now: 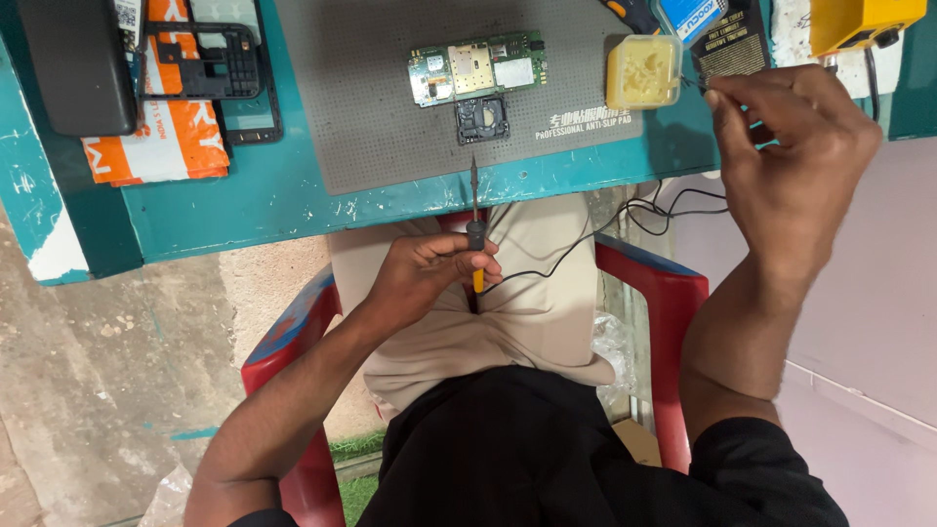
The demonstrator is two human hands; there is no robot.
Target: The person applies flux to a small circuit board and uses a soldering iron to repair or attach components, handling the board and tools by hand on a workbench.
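Head view, looking down on a seated person at a teal workbench [273,195]. Left hand [429,273] is closed around a soldering iron [475,234] — fingers wrapped on the dark grip and yellow handle, tip pointing up toward the bench edge, hand held over the lap, clear of the bench. The iron's black cable [586,244] trails off to the right.

Right hand [791,156] is raised at the right end of the bench, thumb and fingertips pinched on a thin metal tool [695,84]; cannot tell its kind. Its tip sits just beside a small tub of yellowish paste [642,70].

On the grey anti-slip mat [390,117]: 1 green phone circuit board [475,66], with a small dark square part [481,119] just below it — both untouched, well apart from either hand.

Left of the mat: a black phone frame [205,59] lying on an orange-and-white packet [161,146], and a dark phone body [78,63]. A yellow box [859,21] at top right. Person sits in a red plastic chair [673,303].
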